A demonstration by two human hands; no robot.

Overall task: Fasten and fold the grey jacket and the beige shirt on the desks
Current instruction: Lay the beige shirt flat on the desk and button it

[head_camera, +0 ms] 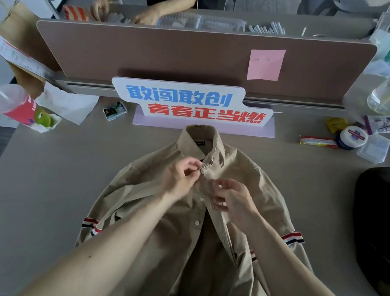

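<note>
While left hand (181, 175) pinches a round button (202, 172), right hand (235, 200) grips placket (226, 231), creased beige shirt (167, 242).

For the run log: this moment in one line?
step: buttoning top | shirt: flat on desk, open below | left hand: pinches shirt | right hand: pinches shirt

Matt beige cloth shirt (165, 221) on smooth matt desk (38, 185).

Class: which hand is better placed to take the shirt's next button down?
Likely the left hand: it pinches the top button, and the next button lies below on the same panel. The right hand holds the beige shirt's opposite edge.
</note>
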